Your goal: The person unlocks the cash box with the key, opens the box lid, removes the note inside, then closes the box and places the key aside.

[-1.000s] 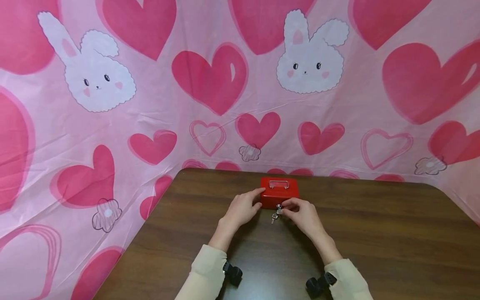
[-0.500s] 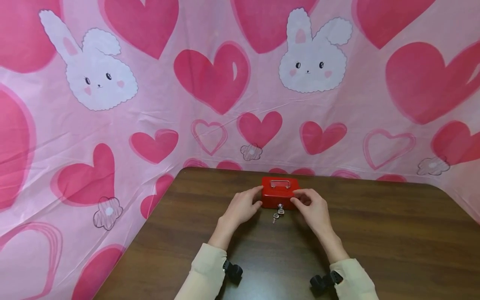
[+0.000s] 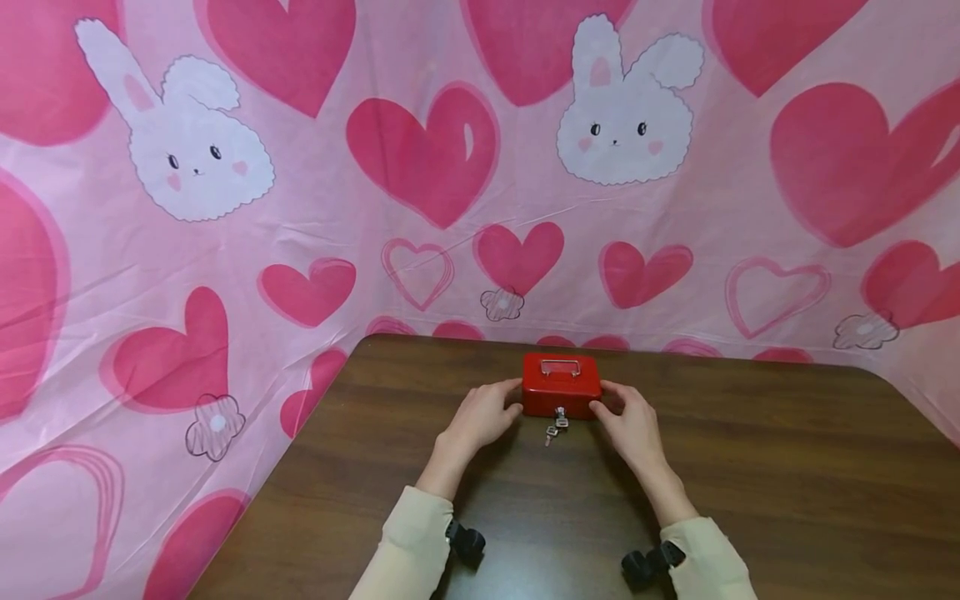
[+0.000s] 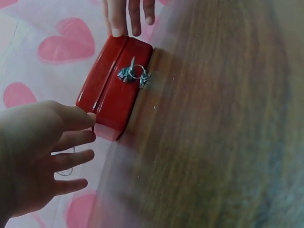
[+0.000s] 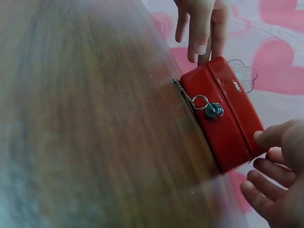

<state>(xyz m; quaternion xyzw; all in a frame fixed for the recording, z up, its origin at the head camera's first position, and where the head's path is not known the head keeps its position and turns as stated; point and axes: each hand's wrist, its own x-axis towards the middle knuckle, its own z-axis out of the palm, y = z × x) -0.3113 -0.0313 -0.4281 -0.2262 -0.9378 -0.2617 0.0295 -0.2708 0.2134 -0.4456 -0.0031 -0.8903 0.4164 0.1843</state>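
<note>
A small red cash box point(image 3: 561, 395) stands closed near the table's far edge, a wire handle point(image 3: 561, 367) on its lid. A key sits in the lock point(image 5: 214, 110) on its front, and a second key point(image 3: 551, 434) hangs from the ring. My left hand point(image 3: 482, 414) is at the box's left side, thumb and fingertips at the end wall, fingers fairly straight. At the right end is my right hand point(image 3: 632, 419); its thumb touches the front corner by the lid seam, and the other fingers extend along the side, as the right wrist view shows.
The brown wooden table point(image 3: 750, 467) spreads in front and to both sides. Right behind its far edge hangs a pink cloth point(image 3: 420, 50) with hearts and rabbits. Each wrist wears a black camera point(image 3: 468, 546).
My right hand has let go of the key at the lock and moved right to the box's right side, then slightly lower. The left hand has stayed nearly still at the left side.
</note>
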